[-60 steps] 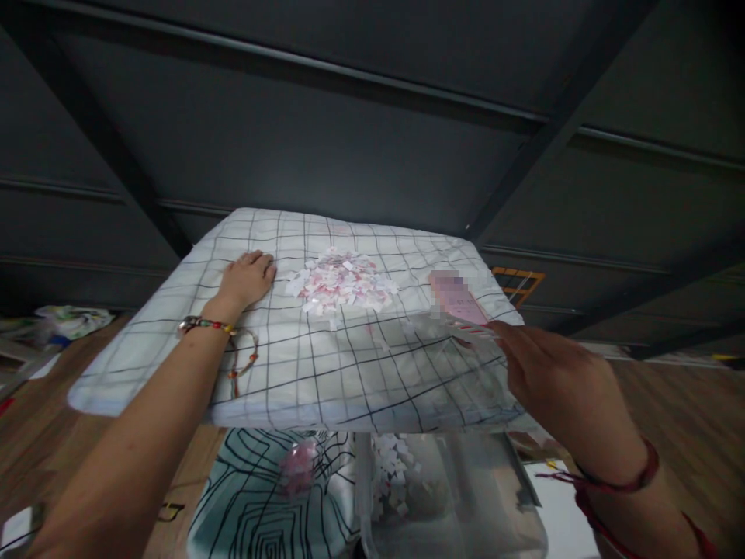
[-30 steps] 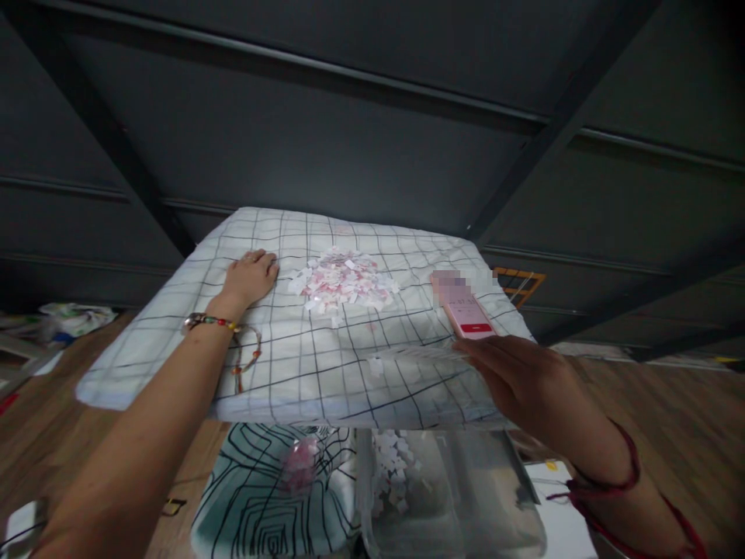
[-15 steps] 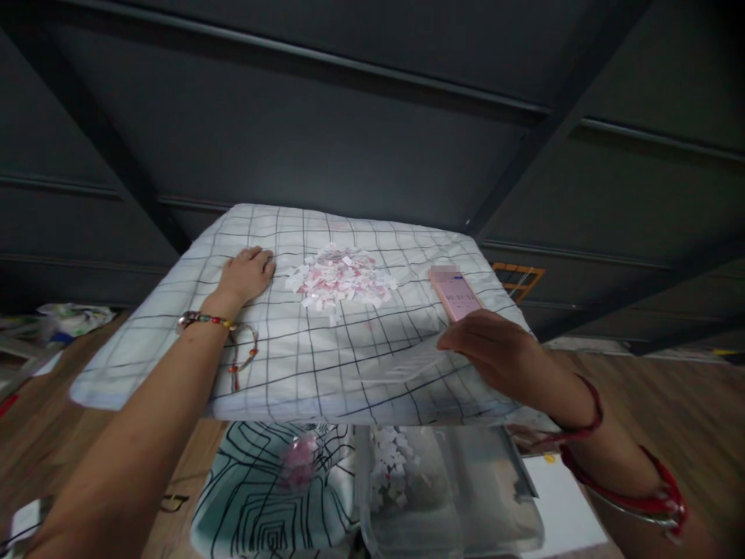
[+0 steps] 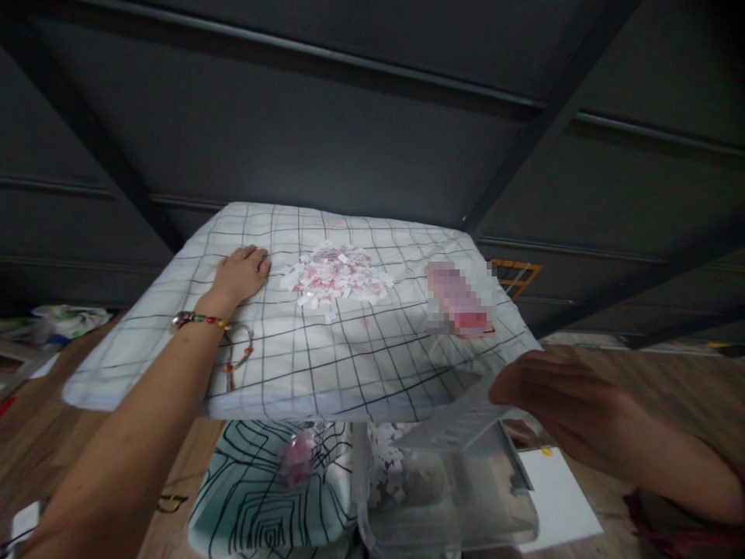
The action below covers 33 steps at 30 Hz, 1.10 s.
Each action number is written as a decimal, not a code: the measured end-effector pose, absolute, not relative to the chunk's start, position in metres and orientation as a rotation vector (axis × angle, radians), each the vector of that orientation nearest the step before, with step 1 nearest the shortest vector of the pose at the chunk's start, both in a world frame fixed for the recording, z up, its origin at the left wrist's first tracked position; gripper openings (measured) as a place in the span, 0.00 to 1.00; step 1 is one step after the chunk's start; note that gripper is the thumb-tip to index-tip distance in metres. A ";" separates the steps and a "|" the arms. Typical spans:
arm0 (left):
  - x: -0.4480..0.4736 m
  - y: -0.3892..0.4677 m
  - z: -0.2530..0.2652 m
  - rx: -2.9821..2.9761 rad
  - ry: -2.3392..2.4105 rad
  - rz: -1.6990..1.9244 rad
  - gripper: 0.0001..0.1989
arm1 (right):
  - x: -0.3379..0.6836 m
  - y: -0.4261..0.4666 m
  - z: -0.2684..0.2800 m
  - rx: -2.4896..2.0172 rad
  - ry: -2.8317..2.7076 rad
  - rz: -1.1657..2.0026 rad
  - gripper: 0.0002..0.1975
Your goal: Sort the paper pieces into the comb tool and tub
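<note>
My left hand (image 4: 240, 272) lies palm down on the white checked cloth (image 4: 326, 365), fingers stretched loosely, left of a pile of small white and pink paper pieces (image 4: 337, 276). My right hand (image 4: 547, 396), blurred by motion, is at the near right edge of the cloth. It pinches a thin, pale, translucent sheet (image 4: 459, 415) with faint stripes, whose exact kind I cannot make out. The sheet hangs tilted over the cloth's front edge and above a clear plastic box (image 4: 466, 536) holding white paper pieces (image 4: 393, 466).
A pink phone (image 4: 457, 291), partly pixelated, lies at the right of the cloth. Below the front edge are a green-and-white patterned seat (image 4: 261, 512) with a pink packet (image 4: 298, 460) and a white board (image 4: 562, 497). Dark panels (image 4: 303, 116) rise behind.
My right hand has moved right and toward me with the pale sheet, from over the cloth near the phone to its front edge. My left hand stays resting.
</note>
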<state>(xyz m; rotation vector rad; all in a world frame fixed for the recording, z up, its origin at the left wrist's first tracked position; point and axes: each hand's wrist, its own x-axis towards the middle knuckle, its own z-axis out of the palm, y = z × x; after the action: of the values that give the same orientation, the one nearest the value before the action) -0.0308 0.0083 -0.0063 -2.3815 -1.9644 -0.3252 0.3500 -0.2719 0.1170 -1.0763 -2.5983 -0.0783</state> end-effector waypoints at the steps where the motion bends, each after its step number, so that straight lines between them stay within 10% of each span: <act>1: -0.031 0.009 -0.007 -2.383 -1.964 -0.329 0.25 | 0.350 -0.274 0.119 -1.083 -2.598 -0.082 0.15; 33: -0.033 0.008 -0.008 -2.369 -1.968 -0.307 0.25 | 0.343 -0.187 0.088 -1.459 -2.340 -0.866 0.16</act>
<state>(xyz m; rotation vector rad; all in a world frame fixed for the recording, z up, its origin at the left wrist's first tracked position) -0.0326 0.0083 -0.0075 -2.3695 -1.9682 -0.3066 0.3435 -0.1873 0.0881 -1.4589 -2.3395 -0.8663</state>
